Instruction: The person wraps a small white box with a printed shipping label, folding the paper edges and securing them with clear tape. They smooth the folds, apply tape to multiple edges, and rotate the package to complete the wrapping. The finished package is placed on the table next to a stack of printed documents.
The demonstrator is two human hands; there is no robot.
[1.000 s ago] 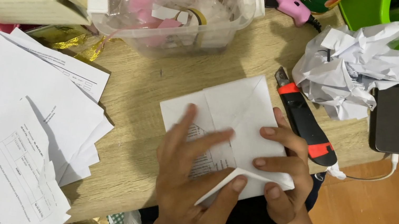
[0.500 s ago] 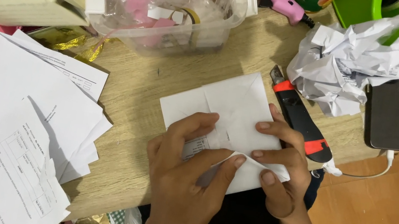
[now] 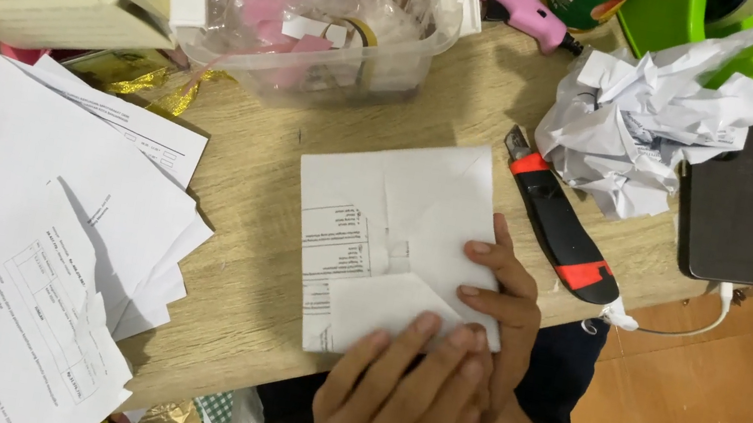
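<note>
A white square sheet of paper [image 3: 396, 215] with some print lies on the wooden table [image 3: 236, 270], creased, its near right corner folded up into a flap [image 3: 382, 303]. My left hand [image 3: 402, 402] lies flat with fingers together, its fingertips pressing the near edge of that flap. My right hand [image 3: 504, 297] rests on the sheet's right edge, fingers curled onto the fold beside the left fingertips. Neither hand lifts the paper off the table.
A black and red utility knife [image 3: 561, 226] lies right of the sheet. A crumpled paper ball [image 3: 646, 133] and a dark phone [image 3: 728, 202] lie farther right. A clear plastic bin [image 3: 326, 22] stands behind. Printed sheets [image 3: 22, 226] are stacked at left.
The near right corner has been folded up over the sheet. My left hand slid back toward me onto the flap's edge, and the right hand shifted along the right edge.
</note>
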